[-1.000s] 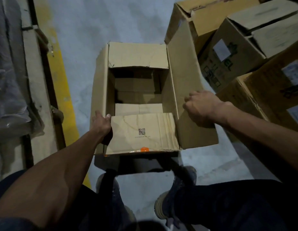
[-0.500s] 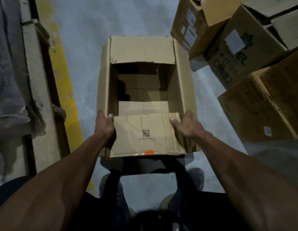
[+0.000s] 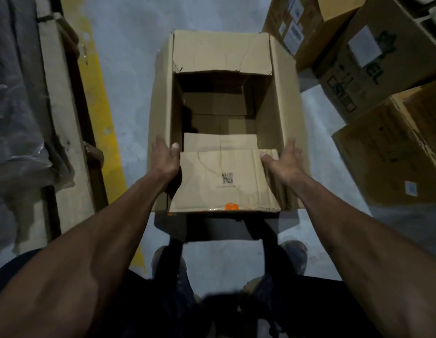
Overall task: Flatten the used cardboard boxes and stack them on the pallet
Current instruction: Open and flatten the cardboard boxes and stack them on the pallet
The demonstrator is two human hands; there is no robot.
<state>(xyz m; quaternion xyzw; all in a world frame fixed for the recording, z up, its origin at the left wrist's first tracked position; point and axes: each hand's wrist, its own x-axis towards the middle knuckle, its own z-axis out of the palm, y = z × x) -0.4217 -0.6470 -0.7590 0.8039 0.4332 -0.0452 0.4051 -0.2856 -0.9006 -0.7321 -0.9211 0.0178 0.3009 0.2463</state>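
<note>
Left hand [image 3: 163,159], right hand [image 3: 284,161]: outstretched.

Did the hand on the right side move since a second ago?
Yes. The right hand left the box's opened-out right flap and came toward the person and leftward, to the box's near right corner beside the QR-code flap.

Open box [image 3: 160,113] w/ clear interior; stacked boxes [image 3: 372,76] crowd its rt side, pallet [image 3: 63,118] lies left, bare floor [image 3: 134,45] betw.
</note>
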